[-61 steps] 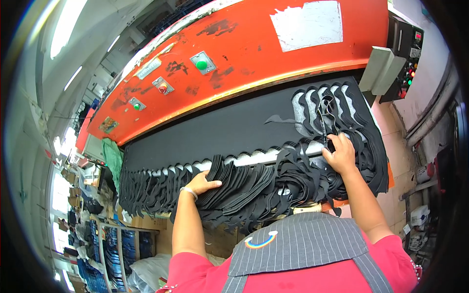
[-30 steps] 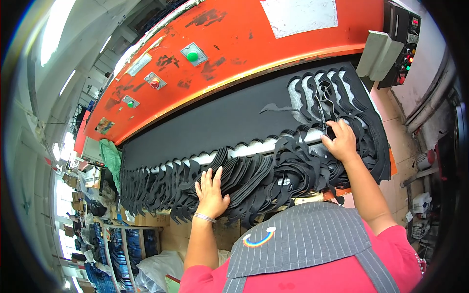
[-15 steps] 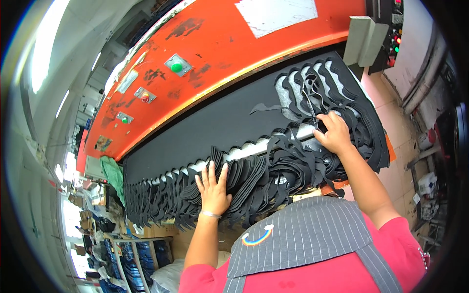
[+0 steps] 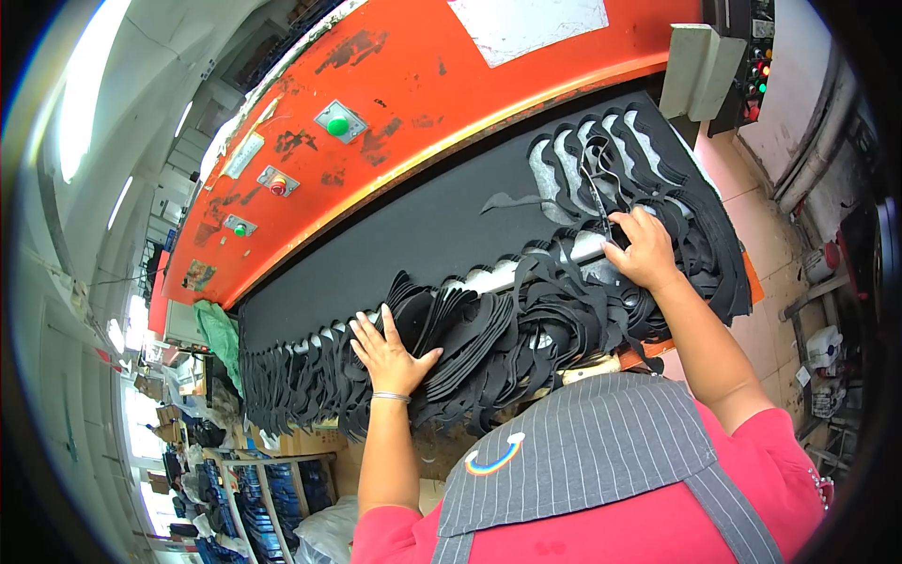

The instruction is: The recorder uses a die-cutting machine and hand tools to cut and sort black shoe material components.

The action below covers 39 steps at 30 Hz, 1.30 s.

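Observation:
A thick stack of black sheet material (image 4: 376, 221) lies across the machine bed, with wavy slots cut along its near side and right end. My left hand (image 4: 390, 362) rests with fingers spread on tangled black strips (image 4: 310, 385) along the near edge. Beside its thumb, a bundle of curved black pieces (image 4: 465, 338) leans in layers. My right hand (image 4: 646, 249) is closed, thumb and fingers pinching the near end of a narrow, wavy metal cutting die (image 4: 594, 183). The die stands over the slots at the right. More loose strips (image 4: 564, 305) are heaped between my hands.
An orange machine beam (image 4: 404, 113) with green and red buttons spans the far side. A grey metal bracket (image 4: 700, 75) stands at the far right, near lit indicator lights. Green cloth (image 4: 218, 340) hangs at the left end. A rack (image 4: 272, 489) with blue items stands lower left.
My left hand has slid left off the layered bundle, its fingers spreading wider. The bundle's top pieces have fanned out and shifted. My right hand has stayed at almost the same spot.

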Available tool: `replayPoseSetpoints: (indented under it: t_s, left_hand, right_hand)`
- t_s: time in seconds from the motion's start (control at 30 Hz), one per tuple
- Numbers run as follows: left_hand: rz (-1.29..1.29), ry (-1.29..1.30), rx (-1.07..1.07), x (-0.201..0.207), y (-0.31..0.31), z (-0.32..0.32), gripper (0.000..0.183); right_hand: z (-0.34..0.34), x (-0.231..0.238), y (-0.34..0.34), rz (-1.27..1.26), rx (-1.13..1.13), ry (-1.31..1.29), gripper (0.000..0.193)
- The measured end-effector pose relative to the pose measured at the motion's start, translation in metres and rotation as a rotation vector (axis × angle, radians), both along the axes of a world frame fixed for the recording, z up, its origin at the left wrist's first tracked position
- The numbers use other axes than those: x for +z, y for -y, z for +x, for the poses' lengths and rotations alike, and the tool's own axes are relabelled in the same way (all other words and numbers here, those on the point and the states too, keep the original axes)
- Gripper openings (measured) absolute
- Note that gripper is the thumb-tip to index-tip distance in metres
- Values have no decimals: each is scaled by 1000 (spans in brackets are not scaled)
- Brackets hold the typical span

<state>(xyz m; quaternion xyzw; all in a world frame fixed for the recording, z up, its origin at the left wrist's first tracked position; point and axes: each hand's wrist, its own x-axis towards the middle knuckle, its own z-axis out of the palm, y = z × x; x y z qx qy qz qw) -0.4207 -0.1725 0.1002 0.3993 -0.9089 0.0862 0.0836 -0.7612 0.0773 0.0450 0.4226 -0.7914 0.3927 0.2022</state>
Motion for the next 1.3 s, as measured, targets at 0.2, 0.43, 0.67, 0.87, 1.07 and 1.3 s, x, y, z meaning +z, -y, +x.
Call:
replayPoseSetpoints:
  t_s: [0.2,0.43,0.67,0.87,1.07,1.3]
  left_hand:
    - [52,145,31,19,21,-2,127]
    - [127,-34,-84,11,29,0,110]
    - [-14,-123,-74,-11,8,0,115]
    - [69,-18,-47,-7,-11,-4,138]
    - [88,44,-32,-6,-3,-6,123]
    - [318,-234,-140,-15,40,1,104]
  right_hand:
    - [0,3,-1,-3,-1,4,41]
    - [-2,2,-1,3,4,0,41]
    - [0,1,0,0,1,2,40]
    - [-1,2,-5,33,-10,19,42]
    - [9,60,2,576,-48,151,50]
    - [28,80,61,282,205,-66,48]
